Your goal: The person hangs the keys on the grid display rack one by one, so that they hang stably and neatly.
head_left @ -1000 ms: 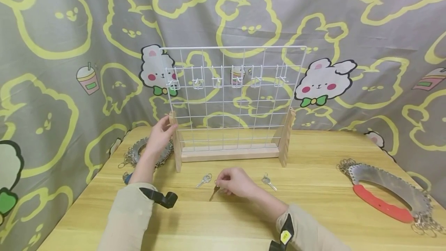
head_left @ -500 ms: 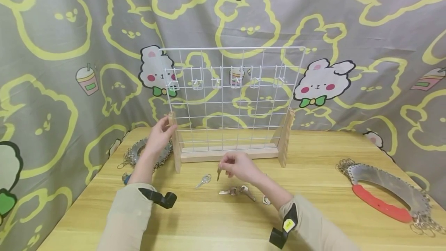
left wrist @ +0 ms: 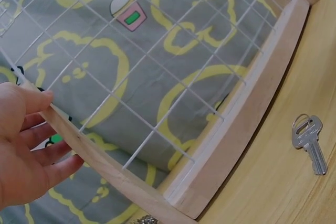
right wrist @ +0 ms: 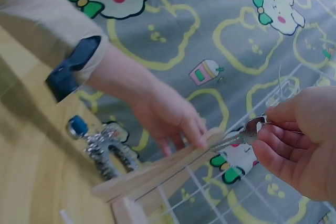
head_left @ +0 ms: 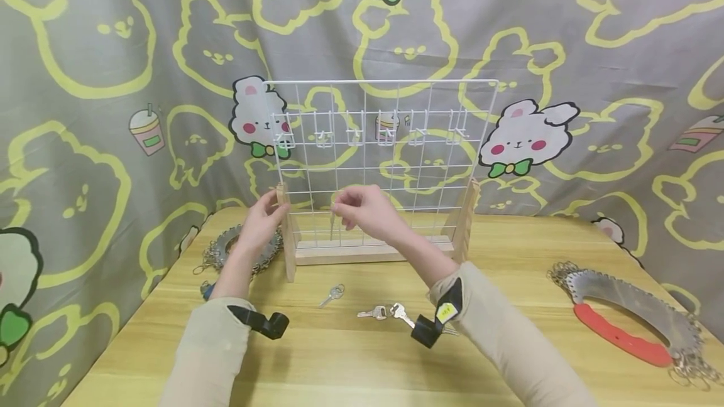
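The right hand (head_left: 364, 211) has thumb and index finger pinched together at the bow end of a key (head_left: 332, 226), whose blade hangs downward in the head view. This key is in the air before the lower left part of the grid (head_left: 389, 166), below the hooks; whether it touches the wires cannot be told. The left hand (head_left: 261, 218) grips the top of the left upright (head_left: 288, 237), thumb on one side and fingers on the other.

The white wire grid stands between two wooden uprights, joined at the foot by a wooden bar (head_left: 370, 252). Six white hooks (head_left: 386, 134) form a row across its upper part.

On the table (head_left: 317, 363), in front of the stand, lies a loose key (head_left: 334, 294) with a ring through its bow. Nearer the viewer, two keys (head_left: 403, 315) lie with their bows just beside each other; to their right, a fourth key (head_left: 450, 331) is partly hidden by the right wrist camera (head_left: 428, 328).

Further out, a curved metal plate with a red grip (head_left: 622, 335) and clustered rings lies at the right. Another plate (head_left: 232, 237) lies partly behind the left forearm, beside a blue part (head_left: 207, 291). A grey curtain (head_left: 430, 17) with yellow outlines forms the background.
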### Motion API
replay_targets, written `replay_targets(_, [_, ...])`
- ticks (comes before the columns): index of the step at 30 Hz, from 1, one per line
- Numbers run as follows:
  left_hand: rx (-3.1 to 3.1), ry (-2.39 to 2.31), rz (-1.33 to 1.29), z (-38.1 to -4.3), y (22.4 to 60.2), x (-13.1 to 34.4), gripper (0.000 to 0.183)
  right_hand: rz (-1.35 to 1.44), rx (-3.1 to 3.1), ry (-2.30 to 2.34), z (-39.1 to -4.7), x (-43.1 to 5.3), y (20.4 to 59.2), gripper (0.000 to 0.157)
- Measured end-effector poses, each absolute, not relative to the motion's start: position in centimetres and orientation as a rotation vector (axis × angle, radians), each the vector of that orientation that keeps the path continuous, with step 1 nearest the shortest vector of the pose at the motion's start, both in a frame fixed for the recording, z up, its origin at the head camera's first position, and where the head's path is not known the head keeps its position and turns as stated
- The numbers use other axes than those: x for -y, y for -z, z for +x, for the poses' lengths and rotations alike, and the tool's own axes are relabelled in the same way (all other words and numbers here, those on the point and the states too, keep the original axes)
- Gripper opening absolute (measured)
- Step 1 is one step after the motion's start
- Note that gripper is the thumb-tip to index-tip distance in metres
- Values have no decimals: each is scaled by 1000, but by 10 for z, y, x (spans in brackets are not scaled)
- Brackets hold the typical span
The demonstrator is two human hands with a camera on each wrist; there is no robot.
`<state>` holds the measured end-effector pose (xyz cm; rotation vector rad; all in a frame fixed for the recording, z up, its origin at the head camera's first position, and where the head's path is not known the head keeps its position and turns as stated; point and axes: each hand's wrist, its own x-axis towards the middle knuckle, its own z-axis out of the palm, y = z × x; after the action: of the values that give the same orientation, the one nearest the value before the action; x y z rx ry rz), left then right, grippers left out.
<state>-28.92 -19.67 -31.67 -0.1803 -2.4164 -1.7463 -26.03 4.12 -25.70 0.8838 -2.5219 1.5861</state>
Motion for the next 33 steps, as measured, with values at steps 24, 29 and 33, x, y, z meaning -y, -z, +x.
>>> replay_targets(24, [2430, 1745, -149, -289, 318, 196, 61, 901, 2371, -1572, -268, 34, 191, 11])
replay_targets(29, [2442, 1731, -145, -290, 318, 196, 62, 873, 2361, -1565, -270, 43, 183, 12])
replay_targets(33, [2444, 1723, -145, -290, 319, 197, 63, 822, 2376, -1550, -272, 47, 181, 13])
